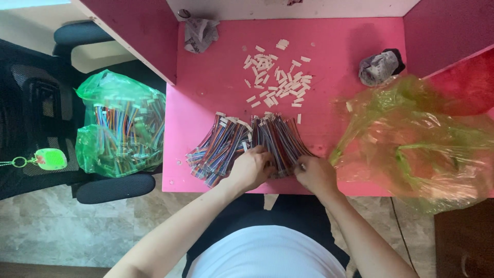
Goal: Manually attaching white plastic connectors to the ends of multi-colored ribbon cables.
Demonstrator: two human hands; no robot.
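Hands low centre: left hand (252, 167) pressed flat, open, on the fanned multicoloured ribbon-cable bundles (226, 144); right hand (315, 174) pinches one cable end. Picking step, seemingly; next needs a clean pull.

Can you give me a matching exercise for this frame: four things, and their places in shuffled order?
Things:
1. green bag of coloured wires
2. small white connector pieces
3. multicoloured wire bundles
4. empty green plastic bag

Places:
A. scattered on the pink table, beyond the bundles
B. on the black chair, beside the table
C. under the left hand and right hand, at the table's near edge
D. spread on the table's right side

Pairs: 1-B, 2-A, 3-C, 4-D
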